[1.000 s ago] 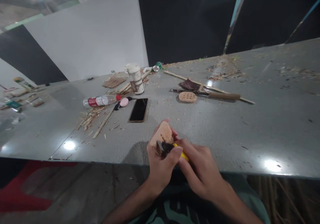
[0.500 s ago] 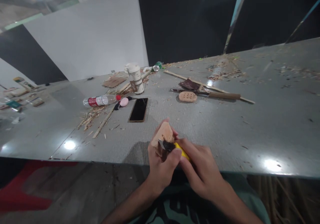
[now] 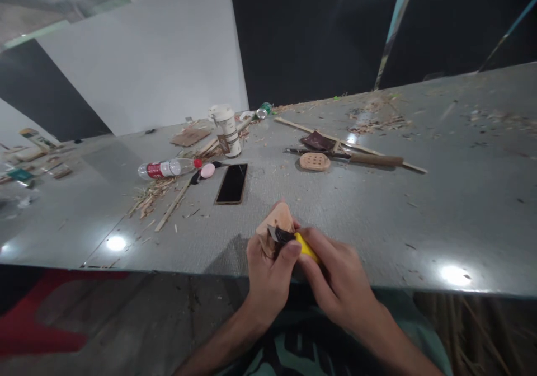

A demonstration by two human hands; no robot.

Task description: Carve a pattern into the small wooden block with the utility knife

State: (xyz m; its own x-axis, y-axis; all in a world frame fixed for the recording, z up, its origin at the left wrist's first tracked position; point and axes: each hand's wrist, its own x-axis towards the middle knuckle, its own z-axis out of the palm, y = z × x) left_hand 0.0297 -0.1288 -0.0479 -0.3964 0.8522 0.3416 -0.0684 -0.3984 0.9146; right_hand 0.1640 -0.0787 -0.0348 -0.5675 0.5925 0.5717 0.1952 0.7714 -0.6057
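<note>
My left hand (image 3: 268, 278) is closed round a pale piece of wood (image 3: 280, 215) with a darker patch on its near side. In my right hand (image 3: 339, 269) is a yellow and black utility knife (image 3: 307, 247), its blade lying against the wood. The left thumb presses by the black part of the knife. Both hands are close together above the table's front edge. The fingers under the wood are mostly hidden.
A phone (image 3: 232, 184), a plastic bottle (image 3: 170, 168) and a paper cup (image 3: 226, 132) stand or lie left of centre. Beyond my hands are a wooden piece with holes (image 3: 314, 161) and a wooden-handled tool (image 3: 375, 160). Shavings (image 3: 151, 197) litter the grey table (image 3: 419, 214).
The wood has turned slightly in my left hand, and its top leans more to the right. The knife blade has shifted a little up and right along it.
</note>
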